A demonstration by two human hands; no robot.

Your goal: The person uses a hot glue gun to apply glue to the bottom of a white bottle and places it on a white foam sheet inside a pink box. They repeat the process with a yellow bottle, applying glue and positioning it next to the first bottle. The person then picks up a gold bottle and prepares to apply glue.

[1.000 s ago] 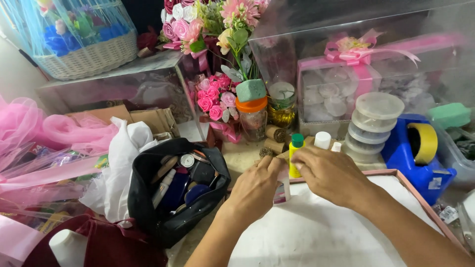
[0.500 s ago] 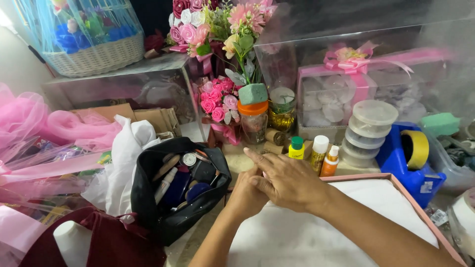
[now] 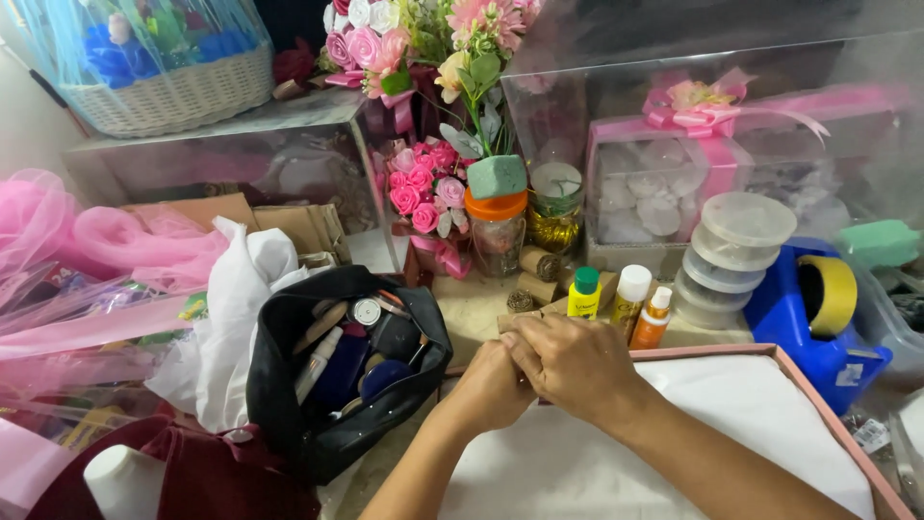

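A pink-rimmed box (image 3: 818, 404), lined with white cloth, fills the lower right foreground. Behind it stands a clear case holding a gift box tied with a pink ribbon bow (image 3: 698, 111). At left lie folds of pink tulle (image 3: 115, 246) and a wicker basket (image 3: 178, 96) on a second clear case. An open black pouch (image 3: 289, 424) packed with cosmetics sits left of centre, a white plastic bag (image 3: 241, 318) just beside it. A blue tape dispenser (image 3: 804, 323) carrying a yellow roll stands at right, next to a stack of lidded round plastic tubs (image 3: 736, 255). A bouquet of pink artificial roses (image 3: 423, 188) and an orange-lidded jar (image 3: 498, 231) occupy the centre rear.

Both hands meet at the near-left corner of the pink-rimmed box. The right hand (image 3: 577, 361) lies over the left hand (image 3: 491, 385), fingers closed together; whether they pinch anything cannot be told. Just beyond the knuckles stand three small bottles: green-capped yellow (image 3: 583, 294), white-capped (image 3: 630, 294) and orange (image 3: 654, 318).
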